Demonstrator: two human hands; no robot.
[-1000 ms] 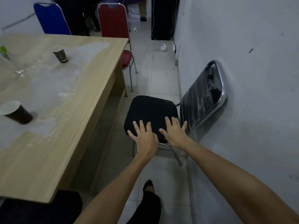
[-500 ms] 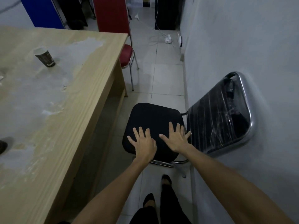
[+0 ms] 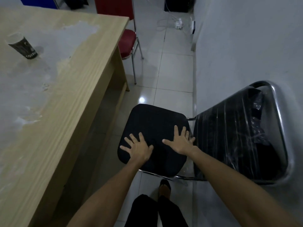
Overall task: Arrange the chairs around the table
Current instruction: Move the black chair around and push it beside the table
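Note:
A black chair [image 3: 155, 122] with a chrome frame stands between the wooden table [image 3: 68, 89] and the right wall. Its plastic-wrapped backrest [image 3: 237, 136] leans against the wall. My left hand [image 3: 139, 149] lies flat on the seat's near left part, fingers spread. Flat on the seat's near right part, next to the backrest, is my right hand [image 3: 182, 143], fingers apart too. Neither hand grips anything. A red chair [image 3: 127, 41] stands at the table's far right corner, its seat partly under the top.
A dark paper cup [image 3: 23, 46] stands on the table at the left. A blue chair [image 3: 39, 1] shows at the top left edge. A white power strip with cables [image 3: 177, 24] lies on the tiled floor by the wall. My foot [image 3: 164, 188] is just behind the chair.
The view has come closer over the black chair. My hands have spread further apart on the seat. A second cup has left the view.

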